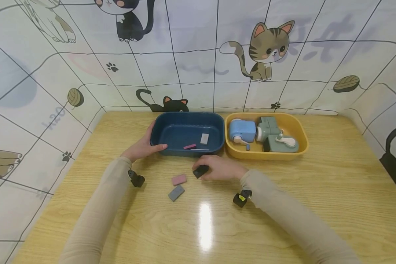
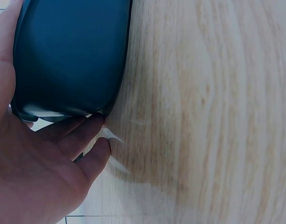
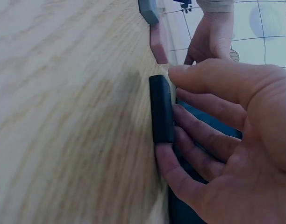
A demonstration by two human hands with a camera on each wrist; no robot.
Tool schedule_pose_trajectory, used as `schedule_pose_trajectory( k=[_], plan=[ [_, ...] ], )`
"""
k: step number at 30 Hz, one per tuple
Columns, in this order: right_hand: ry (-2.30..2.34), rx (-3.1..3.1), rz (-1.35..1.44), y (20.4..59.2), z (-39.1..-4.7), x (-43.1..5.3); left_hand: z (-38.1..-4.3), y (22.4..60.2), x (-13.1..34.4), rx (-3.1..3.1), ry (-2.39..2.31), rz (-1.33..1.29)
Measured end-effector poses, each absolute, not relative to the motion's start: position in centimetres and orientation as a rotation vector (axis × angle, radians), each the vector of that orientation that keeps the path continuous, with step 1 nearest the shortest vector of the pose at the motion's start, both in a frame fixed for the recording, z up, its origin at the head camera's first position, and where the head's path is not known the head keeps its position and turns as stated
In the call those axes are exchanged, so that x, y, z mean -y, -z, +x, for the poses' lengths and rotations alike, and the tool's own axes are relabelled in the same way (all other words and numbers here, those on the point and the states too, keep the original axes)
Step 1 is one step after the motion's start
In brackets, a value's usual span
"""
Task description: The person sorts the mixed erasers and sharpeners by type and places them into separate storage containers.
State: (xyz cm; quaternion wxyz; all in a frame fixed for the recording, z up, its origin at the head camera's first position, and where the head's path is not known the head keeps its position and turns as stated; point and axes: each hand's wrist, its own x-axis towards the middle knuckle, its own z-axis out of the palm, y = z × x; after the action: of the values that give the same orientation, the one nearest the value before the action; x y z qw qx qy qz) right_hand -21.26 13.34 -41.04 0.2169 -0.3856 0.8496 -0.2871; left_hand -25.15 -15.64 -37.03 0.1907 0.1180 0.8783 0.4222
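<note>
My left hand (image 1: pixel 144 146) grips the left end of a dark blue plastic bin (image 1: pixel 155 141), its thumb over the near rim and its fingers outside the wall. In the left wrist view, fingertips touch the bin's (image 2: pixel 73 56) lower edge. Just in front of the bin, my right hand (image 1: pixel 222 168) holds a small black rectangular block (image 1: pixel 200 171) between thumb and fingers, low over the table. The right wrist view shows fingers along one side of the black block (image 3: pixel 161 109). To its left lie a pink block (image 1: pixel 179 179) and a grey block (image 1: pixel 176 193).
Inside the blue bin are a white block (image 1: pixel 204 138), a magenta piece (image 1: pixel 190 146) and a thin white strip (image 1: pixel 199 149). A yellow bin (image 1: pixel 264 155) beside it holds a blue crank device (image 1: pixel 242 130) and grey-green devices (image 1: pixel 282 143). A cat-print curtain (image 1: pixel 198 69) hangs behind the table.
</note>
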Motion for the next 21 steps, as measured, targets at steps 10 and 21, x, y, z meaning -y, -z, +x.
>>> schedule_pose_trajectory(
  k=[10,21],
  plan=[
    [0.91,-2.352,-1.034,42.1,-21.2,-13.6,-25.2,36.9,15.6,-2.462,-1.189,0.313],
    [0.948,-2.381,-1.049,42.8,-21.1,-13.3,-26.7,39.5,16.7,-2.467,-1.204,0.315]
  ],
)
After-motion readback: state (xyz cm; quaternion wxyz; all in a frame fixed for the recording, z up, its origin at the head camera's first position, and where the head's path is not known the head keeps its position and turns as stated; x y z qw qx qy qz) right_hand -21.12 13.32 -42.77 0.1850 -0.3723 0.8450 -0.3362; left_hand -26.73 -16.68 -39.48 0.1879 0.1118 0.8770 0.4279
